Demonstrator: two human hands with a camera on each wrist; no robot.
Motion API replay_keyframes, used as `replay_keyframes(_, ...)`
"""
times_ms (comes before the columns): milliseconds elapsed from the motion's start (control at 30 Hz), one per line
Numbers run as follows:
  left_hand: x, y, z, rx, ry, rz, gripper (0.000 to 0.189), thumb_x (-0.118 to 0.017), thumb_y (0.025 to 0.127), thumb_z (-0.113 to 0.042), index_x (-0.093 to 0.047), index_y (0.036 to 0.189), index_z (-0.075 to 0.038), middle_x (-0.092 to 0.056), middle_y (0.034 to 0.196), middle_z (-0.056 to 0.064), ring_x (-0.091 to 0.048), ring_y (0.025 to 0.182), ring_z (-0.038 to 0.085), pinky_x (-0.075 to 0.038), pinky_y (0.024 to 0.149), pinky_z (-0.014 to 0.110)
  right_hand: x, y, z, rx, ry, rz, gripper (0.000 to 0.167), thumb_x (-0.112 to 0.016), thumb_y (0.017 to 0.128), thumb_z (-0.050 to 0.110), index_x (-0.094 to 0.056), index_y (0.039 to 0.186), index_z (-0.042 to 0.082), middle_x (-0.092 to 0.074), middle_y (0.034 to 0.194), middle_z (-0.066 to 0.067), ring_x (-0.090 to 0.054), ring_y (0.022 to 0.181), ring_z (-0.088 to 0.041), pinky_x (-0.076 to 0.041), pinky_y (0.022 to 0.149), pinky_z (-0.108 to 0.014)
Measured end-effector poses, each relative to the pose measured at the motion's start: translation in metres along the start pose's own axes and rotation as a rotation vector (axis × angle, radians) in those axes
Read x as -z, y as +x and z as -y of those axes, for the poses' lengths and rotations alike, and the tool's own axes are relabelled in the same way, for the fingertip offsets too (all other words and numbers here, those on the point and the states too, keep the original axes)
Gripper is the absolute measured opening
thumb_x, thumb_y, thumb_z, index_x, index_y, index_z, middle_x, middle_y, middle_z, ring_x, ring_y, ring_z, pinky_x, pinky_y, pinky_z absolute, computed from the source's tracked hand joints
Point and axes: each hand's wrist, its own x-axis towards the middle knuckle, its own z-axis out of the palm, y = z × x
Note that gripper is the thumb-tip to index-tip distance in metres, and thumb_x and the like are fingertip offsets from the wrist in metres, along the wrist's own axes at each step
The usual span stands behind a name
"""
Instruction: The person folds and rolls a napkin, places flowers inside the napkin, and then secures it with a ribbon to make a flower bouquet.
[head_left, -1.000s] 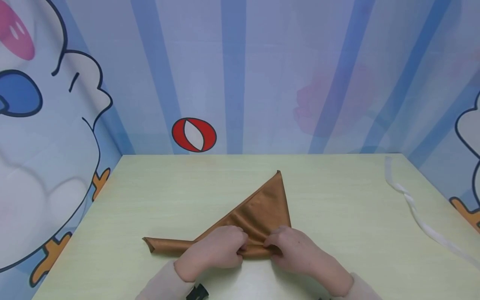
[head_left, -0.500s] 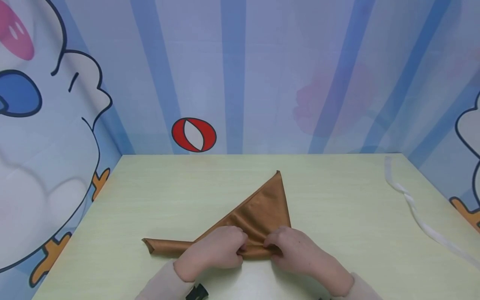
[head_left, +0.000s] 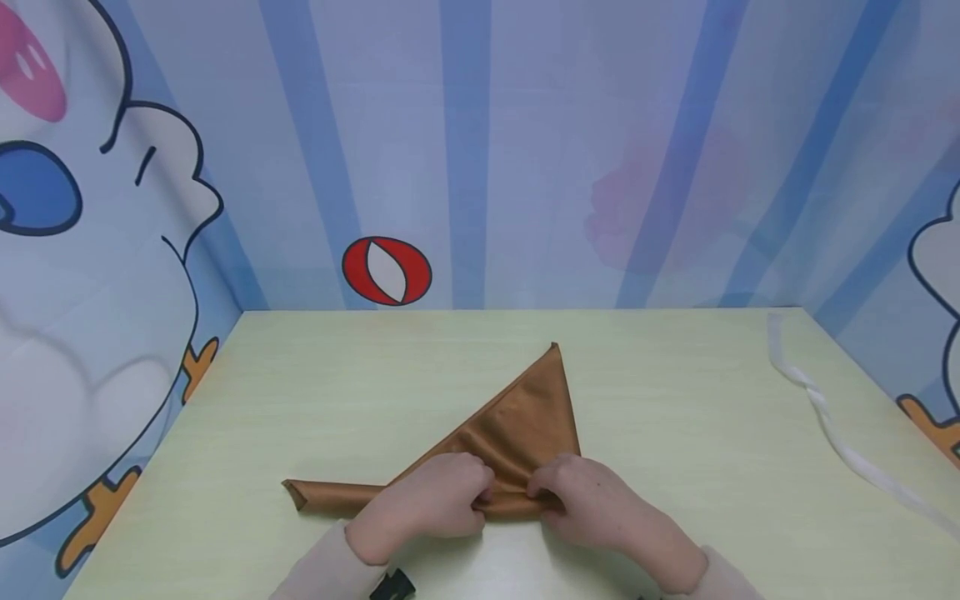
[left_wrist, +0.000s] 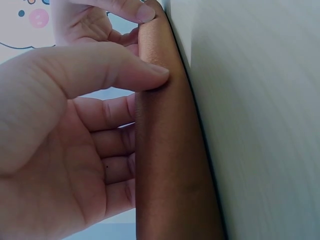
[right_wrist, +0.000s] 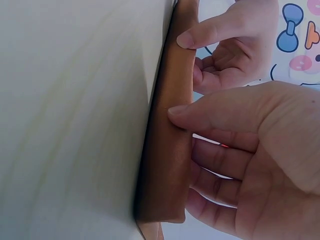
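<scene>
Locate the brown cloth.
In the head view, the brown cloth lies centrally on the table, left of the white ribbon, its rolled near edge pinched by the left hand and the right hand.

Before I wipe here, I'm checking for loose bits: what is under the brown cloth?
Pale tabletop shows around the brown cloth, which lies on it. Whatever is directly beneath is covered and cannot be seen.

Brown cloth (head_left: 525, 417) partly behind both hands (head_left: 431, 500) (head_left: 592, 504), black object (head_left: 393, 586) (kind unclear) cropped by head view's bottom edge.
</scene>
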Motion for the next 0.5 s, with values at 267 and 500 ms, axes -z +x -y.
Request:
replay_keyframes(267, 0.0003, -0.0001, 0.0002, 0.013, -0.025, 0.01, 0.039, -0.062, 0.067, -0.001, -0.027, 0.059, -0.018, -0.019, 0.06, -0.009, -0.016, 0.054, 0.006, -0.015, 0.052, 0.022, 0.0006, -0.0002, 0.0009, -0.005, 0.001, 0.004, 0.017, -0.072, 0.075, 0.001, -0.071, 0.09, 0.008, -0.069, 0.087, 0.005, -0.059, 0.081, -0.009, -0.05, 0.072, -0.029)
replay_keyframes(500, 0.001, -0.0002, -0.0001, 0.007, -0.031, 0.0, 0.038, -0.06, 0.065, 0.0, -0.027, 0.059, -0.018, -0.019, 0.06, -0.009, -0.016, 0.054, 0.006, -0.014, 0.051, 0.021, -0.0004, -0.0001, -0.0008, 0.002, 0.001, -0.007, 0.017, -0.071, 0.075, 0.0, -0.072, 0.09, 0.008, -0.069, 0.088, 0.005, -0.06, 0.082, -0.01, -0.05, 0.072, -0.029)
